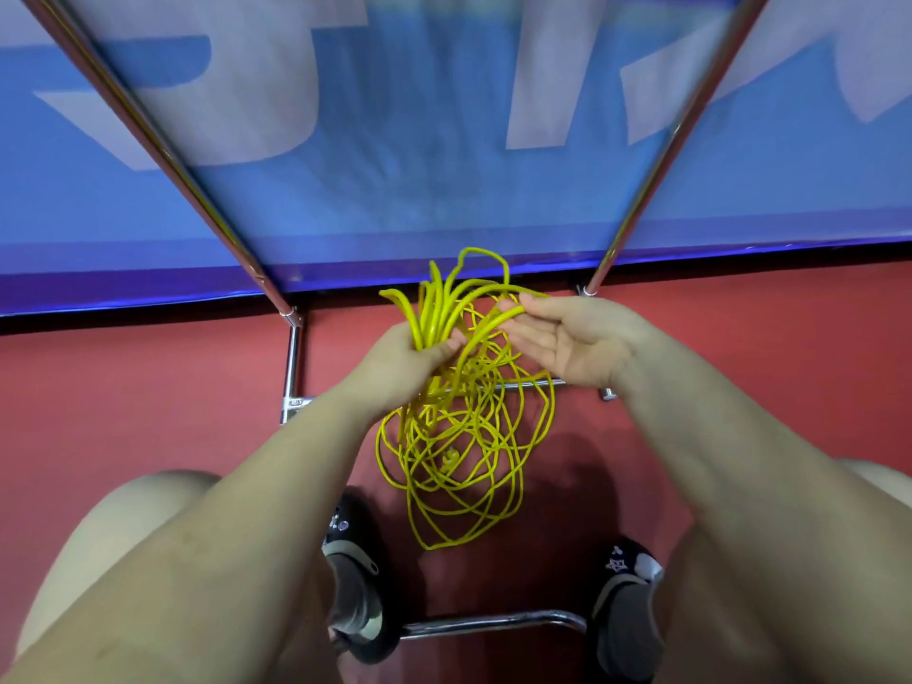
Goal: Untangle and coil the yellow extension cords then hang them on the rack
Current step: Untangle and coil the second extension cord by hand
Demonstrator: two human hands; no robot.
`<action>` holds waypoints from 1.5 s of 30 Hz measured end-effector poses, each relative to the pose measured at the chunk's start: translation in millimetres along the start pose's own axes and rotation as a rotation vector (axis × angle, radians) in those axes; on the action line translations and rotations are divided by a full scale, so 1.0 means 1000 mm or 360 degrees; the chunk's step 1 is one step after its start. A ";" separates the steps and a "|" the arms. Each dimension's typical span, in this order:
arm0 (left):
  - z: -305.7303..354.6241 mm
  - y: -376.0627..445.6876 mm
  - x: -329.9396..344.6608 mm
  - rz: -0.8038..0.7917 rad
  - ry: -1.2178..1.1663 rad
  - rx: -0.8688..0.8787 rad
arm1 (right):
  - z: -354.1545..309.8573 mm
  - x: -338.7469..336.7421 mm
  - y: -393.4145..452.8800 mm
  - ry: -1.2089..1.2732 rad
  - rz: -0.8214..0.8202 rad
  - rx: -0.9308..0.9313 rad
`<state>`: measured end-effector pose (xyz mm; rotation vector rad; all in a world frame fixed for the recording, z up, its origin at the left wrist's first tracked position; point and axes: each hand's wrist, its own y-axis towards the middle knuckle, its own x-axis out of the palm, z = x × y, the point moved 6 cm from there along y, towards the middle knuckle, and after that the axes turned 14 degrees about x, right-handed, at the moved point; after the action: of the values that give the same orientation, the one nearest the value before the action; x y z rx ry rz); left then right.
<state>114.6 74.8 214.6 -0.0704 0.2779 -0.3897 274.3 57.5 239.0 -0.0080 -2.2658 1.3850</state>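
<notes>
The rack is my landmark: its two chrome uprights rise away from me and its base bars lie on the red floor around my feet. Between those uprights, just on my side of the base's far corners, hangs the yellow extension cord, a loose tangle of loops. Its long axis runs from my grip down toward the floor between my shoes, with the lowest loops nearest me and a fan of bent strands sticking up toward the blue banner behind the rack.

My left hand is curled tight round the gathered bundle, thumb pressed across the strands, so the whole weight hangs from it. My right hand lies palm up with fingers straight, just right of the bundle, closer to the rack's right upright. One strand arches from the left-hand grip over to its fingertips and rests there unpinched.

The next move, I judge, turns on that strand: it leads rightward from the bundle, so my right hand is the nearer one to draw it clear.
</notes>
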 end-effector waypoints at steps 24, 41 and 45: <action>0.009 0.007 0.000 0.0520 -0.1115 -0.0231 | 0.020 0.015 0.006 -0.1954 0.0424 -0.0761; 0.011 0.011 -0.052 0.1078 -0.1360 -0.0190 | 0.037 0.000 0.025 -0.2645 0.0350 -0.0503; 0.008 0.010 -0.068 0.1190 -0.1357 -0.0152 | 0.033 -0.008 0.019 -0.2351 0.0303 -0.0482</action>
<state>60.7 110.4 238.4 -0.2089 -0.5202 0.4112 263.8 36.9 207.0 1.0311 -3.6848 1.2248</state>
